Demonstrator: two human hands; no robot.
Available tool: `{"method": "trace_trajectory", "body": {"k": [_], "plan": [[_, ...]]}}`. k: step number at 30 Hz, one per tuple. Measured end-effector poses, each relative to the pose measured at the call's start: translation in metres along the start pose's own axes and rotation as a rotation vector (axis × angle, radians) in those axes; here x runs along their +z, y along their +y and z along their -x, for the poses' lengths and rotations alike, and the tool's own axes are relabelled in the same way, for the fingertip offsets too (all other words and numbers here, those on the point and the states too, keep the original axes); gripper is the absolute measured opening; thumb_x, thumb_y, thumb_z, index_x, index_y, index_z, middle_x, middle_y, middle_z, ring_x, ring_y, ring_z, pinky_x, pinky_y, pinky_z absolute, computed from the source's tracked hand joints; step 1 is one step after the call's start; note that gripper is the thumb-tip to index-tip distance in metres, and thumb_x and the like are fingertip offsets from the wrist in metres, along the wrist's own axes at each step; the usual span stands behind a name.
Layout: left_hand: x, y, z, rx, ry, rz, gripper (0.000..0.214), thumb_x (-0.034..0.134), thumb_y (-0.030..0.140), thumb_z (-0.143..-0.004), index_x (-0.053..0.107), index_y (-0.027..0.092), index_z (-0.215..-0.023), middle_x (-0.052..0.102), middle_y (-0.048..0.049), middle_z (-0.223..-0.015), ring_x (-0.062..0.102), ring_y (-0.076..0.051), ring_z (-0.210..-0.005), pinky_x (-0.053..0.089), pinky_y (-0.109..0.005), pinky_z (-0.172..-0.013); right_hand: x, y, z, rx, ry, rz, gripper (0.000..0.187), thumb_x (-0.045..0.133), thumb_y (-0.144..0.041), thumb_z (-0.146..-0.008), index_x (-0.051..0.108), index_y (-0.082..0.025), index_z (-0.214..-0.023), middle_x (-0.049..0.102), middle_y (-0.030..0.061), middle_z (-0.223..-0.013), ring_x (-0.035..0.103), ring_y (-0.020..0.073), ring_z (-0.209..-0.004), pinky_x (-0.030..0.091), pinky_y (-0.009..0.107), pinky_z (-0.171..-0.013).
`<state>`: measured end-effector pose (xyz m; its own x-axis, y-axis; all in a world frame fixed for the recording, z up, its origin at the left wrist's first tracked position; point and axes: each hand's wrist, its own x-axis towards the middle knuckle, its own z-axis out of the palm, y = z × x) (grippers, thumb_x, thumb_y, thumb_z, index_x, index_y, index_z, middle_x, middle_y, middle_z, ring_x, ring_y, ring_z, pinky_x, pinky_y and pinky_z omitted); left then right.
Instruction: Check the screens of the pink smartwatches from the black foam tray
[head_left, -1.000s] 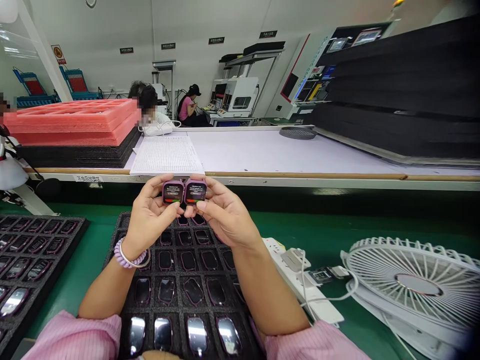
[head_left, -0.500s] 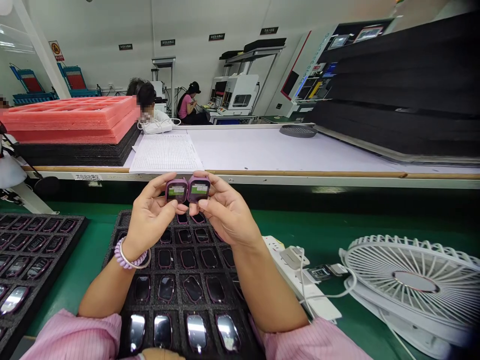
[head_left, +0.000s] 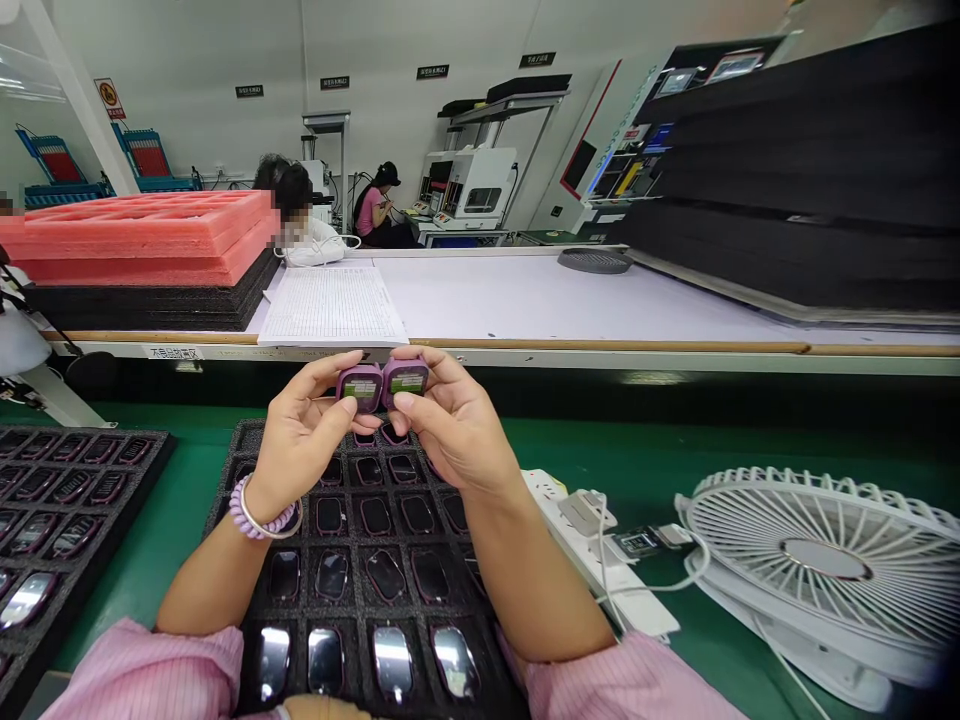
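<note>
Two purple square smartwatch bodies without straps are held side by side above the far end of a black foam tray (head_left: 352, 535). My left hand (head_left: 304, 425) pinches the left watch (head_left: 360, 389), thumb at its lower front and fingers behind. The right watch (head_left: 406, 383) is gripped the same way by my right hand (head_left: 457, 430). Their edges touch or nearly touch. Both screens are lit with a green and white display that is too small to read. Below my hands, dark-screened watches lie in the tray's square pockets.
Another foam tray (head_left: 135, 490) of watches lies left. To the right are a white power strip (head_left: 630, 590) with cables and a white fan (head_left: 817, 570). Red foam trays (head_left: 142, 240), a printed sheet (head_left: 334, 305) and a black stack (head_left: 810, 190) occupy the raised shelf. People sit beyond.
Both watches have shifted slightly right and tilted, so more of their purple upper edges shows. My hands keep the same pinching hold.
</note>
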<state>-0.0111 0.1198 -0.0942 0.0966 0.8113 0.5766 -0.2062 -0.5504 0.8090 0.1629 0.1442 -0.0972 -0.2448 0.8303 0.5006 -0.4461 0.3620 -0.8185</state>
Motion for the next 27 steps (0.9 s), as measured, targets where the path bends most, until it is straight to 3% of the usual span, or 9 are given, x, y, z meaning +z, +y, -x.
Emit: {"method": "trace_trajectory", "body": {"k": [7, 18, 27], "plan": [[-0.002, -0.001, 0.001, 0.015, -0.014, 0.011, 0.034, 0.069, 0.017, -0.094, 0.068, 0.022, -0.128, 0.075, -0.0044, -0.115, 0.080, -0.015, -0.075, 0.070, -0.022, -0.073, 0.000, 0.001, 0.001, -0.002, 0.000, 0.011, 0.037, 0.080, -0.024, -0.084, 0.064, -0.022, -0.118, 0.063, 0.0000, -0.095, 0.057, 0.0088, -0.060, 0.051, 0.024, -0.057], [-0.006, -0.008, -0.003, -0.019, -0.020, -0.051, 0.042, 0.065, 0.014, -0.092, 0.063, 0.020, -0.134, 0.073, -0.0091, -0.126, 0.079, -0.014, -0.076, 0.070, -0.022, -0.073, -0.003, 0.002, -0.003, 0.036, -0.024, -0.022, 0.039, 0.079, -0.024, -0.082, 0.063, -0.023, -0.118, 0.064, -0.0012, -0.094, 0.057, 0.0095, -0.060, 0.052, 0.026, -0.058], [-0.013, -0.024, -0.012, 0.008, -0.049, -0.047, 0.050, 0.073, 0.018, -0.092, 0.059, 0.025, -0.139, 0.073, -0.0067, -0.121, 0.078, -0.012, -0.079, 0.068, -0.023, -0.079, -0.011, 0.006, -0.010, 0.121, -0.052, -0.083, 0.048, 0.077, -0.025, -0.080, 0.060, -0.024, -0.125, 0.069, -0.0006, -0.097, 0.066, 0.0142, -0.068, 0.061, 0.032, -0.073]]}}
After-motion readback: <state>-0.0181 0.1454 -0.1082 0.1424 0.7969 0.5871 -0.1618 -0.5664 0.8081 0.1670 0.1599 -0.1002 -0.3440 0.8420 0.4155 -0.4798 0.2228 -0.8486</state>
